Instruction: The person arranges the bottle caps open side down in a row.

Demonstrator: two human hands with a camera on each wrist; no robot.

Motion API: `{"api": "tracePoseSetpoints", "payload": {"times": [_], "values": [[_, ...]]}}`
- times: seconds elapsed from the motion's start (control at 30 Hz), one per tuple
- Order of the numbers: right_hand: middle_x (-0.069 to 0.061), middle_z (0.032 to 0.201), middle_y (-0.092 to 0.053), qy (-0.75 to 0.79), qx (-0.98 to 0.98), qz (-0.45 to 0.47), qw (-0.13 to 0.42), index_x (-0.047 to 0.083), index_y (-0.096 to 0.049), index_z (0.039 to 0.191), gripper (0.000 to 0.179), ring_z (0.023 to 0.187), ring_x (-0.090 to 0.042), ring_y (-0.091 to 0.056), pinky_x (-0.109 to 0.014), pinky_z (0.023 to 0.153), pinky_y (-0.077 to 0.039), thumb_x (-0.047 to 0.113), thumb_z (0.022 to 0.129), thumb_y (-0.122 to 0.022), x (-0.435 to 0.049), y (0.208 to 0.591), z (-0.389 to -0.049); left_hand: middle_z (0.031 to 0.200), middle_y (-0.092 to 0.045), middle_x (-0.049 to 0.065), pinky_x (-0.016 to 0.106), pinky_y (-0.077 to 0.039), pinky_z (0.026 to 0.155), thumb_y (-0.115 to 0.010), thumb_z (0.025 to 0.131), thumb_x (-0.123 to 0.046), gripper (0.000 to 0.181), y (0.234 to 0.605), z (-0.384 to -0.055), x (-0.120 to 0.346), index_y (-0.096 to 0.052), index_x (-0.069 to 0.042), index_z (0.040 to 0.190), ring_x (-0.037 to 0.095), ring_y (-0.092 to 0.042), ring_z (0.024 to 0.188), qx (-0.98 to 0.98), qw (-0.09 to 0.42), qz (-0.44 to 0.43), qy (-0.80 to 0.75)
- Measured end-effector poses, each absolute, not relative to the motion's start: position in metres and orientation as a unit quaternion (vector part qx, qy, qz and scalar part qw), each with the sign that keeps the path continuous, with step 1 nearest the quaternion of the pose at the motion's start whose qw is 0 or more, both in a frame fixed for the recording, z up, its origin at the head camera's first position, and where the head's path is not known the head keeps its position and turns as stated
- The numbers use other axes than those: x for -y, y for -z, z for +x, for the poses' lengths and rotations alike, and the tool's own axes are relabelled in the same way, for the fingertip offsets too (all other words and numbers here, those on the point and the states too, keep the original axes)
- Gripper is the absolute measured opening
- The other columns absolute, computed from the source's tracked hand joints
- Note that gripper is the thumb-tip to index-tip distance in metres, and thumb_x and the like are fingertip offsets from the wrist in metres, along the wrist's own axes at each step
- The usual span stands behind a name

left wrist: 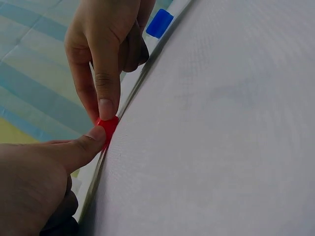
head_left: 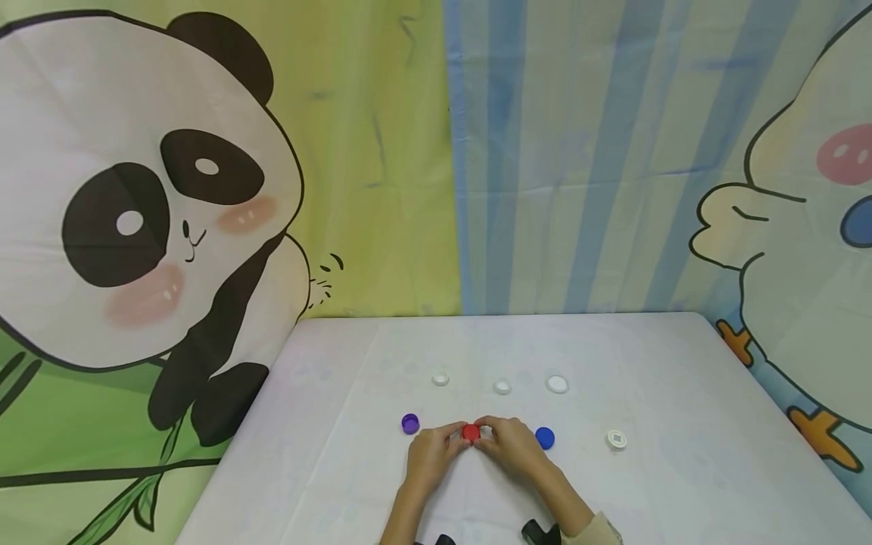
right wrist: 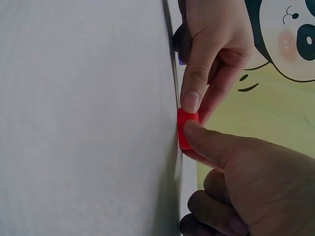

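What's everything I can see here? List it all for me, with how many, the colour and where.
Red piece: one, red, between both hands' fingers
Purple piece: one, purple, left of the red piece
Blue piece: one, blue, right of the red piece
Back pieces: three, white, farther back
Right-hand piece: one, white, far right
Table: one, white, under the pieces
Printed panda: one, black and white, left backdrop
Printed character: one, mostly white, right backdrop
Sleeve: one, beige, right forearm
Left hand: one, bare, pinching red piece
Right hand: one, bare, pinching red piece
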State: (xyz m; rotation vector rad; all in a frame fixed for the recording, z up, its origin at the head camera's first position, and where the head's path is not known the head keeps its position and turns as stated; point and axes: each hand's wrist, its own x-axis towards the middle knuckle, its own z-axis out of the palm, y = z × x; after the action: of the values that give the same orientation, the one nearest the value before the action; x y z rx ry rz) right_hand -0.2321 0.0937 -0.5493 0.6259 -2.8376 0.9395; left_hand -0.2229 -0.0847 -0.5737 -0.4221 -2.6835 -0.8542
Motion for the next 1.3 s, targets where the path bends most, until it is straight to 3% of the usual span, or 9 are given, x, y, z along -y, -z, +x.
{"api": "tracePoseSetpoints", "payload": {"times": [0.17,0.3,0.43,0.5,0.63,0.77,0.93,1.13,1.3], "values": [[0.009,0.054,-0.049,-0.295,0.93,0.216,0.047,0.014,-0.067,0.101,0.027,0.047,0.0,-0.034,-0.02,0.043,-0.032,0.031,0.079,-0.067,-0.094,0.551,-0.232,0.048,-0.029,-0.015,0.019,-0.028,0.042,-0.067,0.075,-0.037,0.032,0.575,-0.222,0.086,-0.068,-0.022,0.104,0.0,-0.028,0.045,0.935,0.163,-0.153,0.276],[0.002,0.078,-0.067,-0.264,0.935,0.229,0.059,0.012,-0.067,0.1,0.026,0.058,-0.003,-0.05,-0.023,0.053,-0.043,0.028,0.08,-0.066,-0.094,0.551,-0.231,0.047,-0.04,-0.011,0.02,-0.034,0.044,-0.067,0.075,-0.037,0.032,0.576,-0.222,0.085,-0.069,-0.02,0.103,0.003,-0.04,0.046,0.931,0.172,-0.161,0.279],[-0.002,0.085,-0.068,-0.243,0.941,0.228,0.056,0.011,-0.065,0.108,0.032,0.058,-0.005,-0.049,-0.022,0.052,-0.042,0.023,0.079,-0.067,-0.093,0.547,-0.226,0.069,-0.066,-0.003,0.022,-0.043,0.05,-0.067,0.076,-0.035,0.031,0.576,-0.221,0.084,-0.069,-0.017,0.102,0.009,-0.055,0.056,0.927,0.173,-0.17,0.287],[-0.001,0.074,-0.065,-0.236,0.943,0.227,0.062,0.011,-0.062,0.114,0.039,0.052,-0.004,-0.041,-0.02,0.048,-0.037,0.022,0.077,-0.068,-0.09,0.543,-0.223,0.084,-0.069,0.001,0.022,-0.044,0.052,-0.066,0.077,-0.035,0.033,0.576,-0.221,0.084,-0.069,-0.016,0.103,0.006,-0.055,0.059,0.927,0.167,-0.171,0.29],[0.008,0.051,-0.041,-0.227,0.939,0.239,0.094,0.011,-0.058,0.12,0.048,0.046,-0.003,-0.025,-0.018,0.042,-0.025,0.027,0.076,-0.07,-0.083,0.535,-0.216,0.066,-0.063,0.0,0.019,-0.036,0.044,-0.065,0.076,-0.039,0.042,0.569,-0.217,0.085,-0.066,-0.012,0.109,0.0,-0.036,0.048,0.925,0.124,-0.164,0.319],[0.012,0.047,-0.025,-0.247,0.934,0.236,0.108,0.013,-0.058,0.118,0.045,0.043,-0.001,-0.019,-0.018,0.04,-0.019,0.031,0.078,-0.068,-0.074,0.529,-0.21,0.049,-0.035,-0.007,0.017,-0.028,0.038,-0.068,0.077,-0.031,0.041,0.551,-0.213,0.094,-0.063,-0.011,0.113,0.0,-0.026,0.042,0.915,0.084,-0.132,0.372],[0.014,0.046,-0.026,-0.294,0.922,0.228,0.107,0.014,-0.059,0.117,0.038,0.042,0.0,-0.02,-0.017,0.04,-0.02,0.025,0.081,-0.063,-0.055,0.521,-0.212,0.05,-0.037,-0.009,0.017,-0.026,0.037,-0.069,0.077,-0.015,0.03,0.524,-0.217,0.119,-0.066,-0.012,0.107,0.001,-0.029,0.041,0.898,0.12,-0.085,0.414],[0.011,0.046,-0.026,-0.37,0.904,0.204,0.066,0.013,-0.058,0.116,0.037,0.041,-0.001,-0.018,-0.018,0.037,-0.019,0.023,0.081,-0.062,-0.022,0.511,-0.223,0.051,-0.039,-0.004,0.018,-0.025,0.037,-0.069,0.078,-0.012,0.026,0.512,-0.234,0.152,-0.067,-0.012,0.104,0.001,-0.029,0.041,0.878,0.153,-0.045,0.451],[0.01,0.045,-0.025,-0.413,0.892,0.176,0.052,0.009,-0.058,0.113,0.035,0.04,0.0,-0.017,-0.016,0.036,-0.016,0.018,0.079,-0.063,0.001,0.521,-0.232,0.052,-0.038,-0.004,0.019,-0.025,0.039,-0.071,0.076,-0.018,0.029,0.52,-0.244,0.177,-0.067,-0.015,0.105,0.003,-0.029,0.044,0.886,0.115,-0.037,0.448]]}}
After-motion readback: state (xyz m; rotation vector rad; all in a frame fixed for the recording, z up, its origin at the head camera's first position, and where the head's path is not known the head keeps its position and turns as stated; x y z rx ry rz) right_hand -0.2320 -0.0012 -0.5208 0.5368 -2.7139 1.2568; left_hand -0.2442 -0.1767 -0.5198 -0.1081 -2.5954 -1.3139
